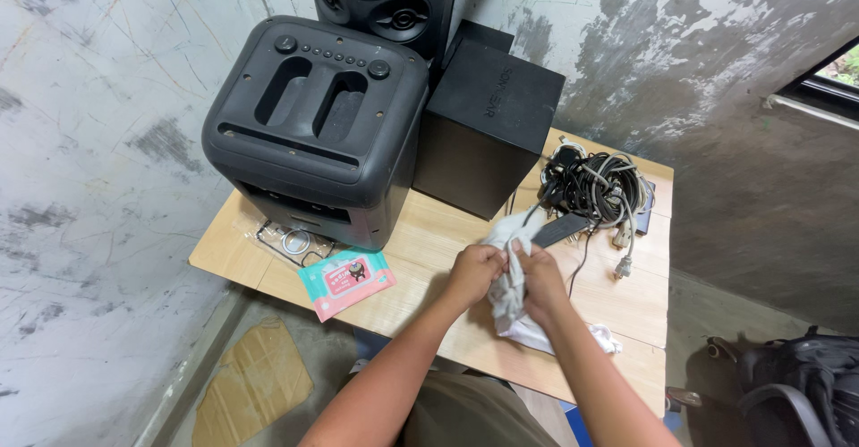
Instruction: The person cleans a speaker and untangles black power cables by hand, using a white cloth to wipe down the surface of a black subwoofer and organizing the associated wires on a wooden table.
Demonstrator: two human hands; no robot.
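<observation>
I see both hands bunched together over the wooden tabletop (268, 277), just in front of the black box (488, 129). My left hand (474, 274) has its fingers clenched into a white cloth (512, 299); my right hand (541, 281) has its fingers (519, 252) wrapped over the same cloth from the other side, so both are grasping it. The two hands touch each other. The cloth is crumpled, part of it trailing down onto the tabletop below the hands, part rising toward the black box.

A flat dark remote-like bar (559, 229) sits just beside the cloth, on the side of the black box nearer me. A tangle of grey and black cables (595, 187) lies to the right of the black box, with a plug (624, 268) hanging off it. The big dark speaker (318, 125) stands left of the black box, touching it. A teal and pink wipes packet (346, 281) lies in front of the speaker, with a clear bag of rings (291, 239) next to it.
</observation>
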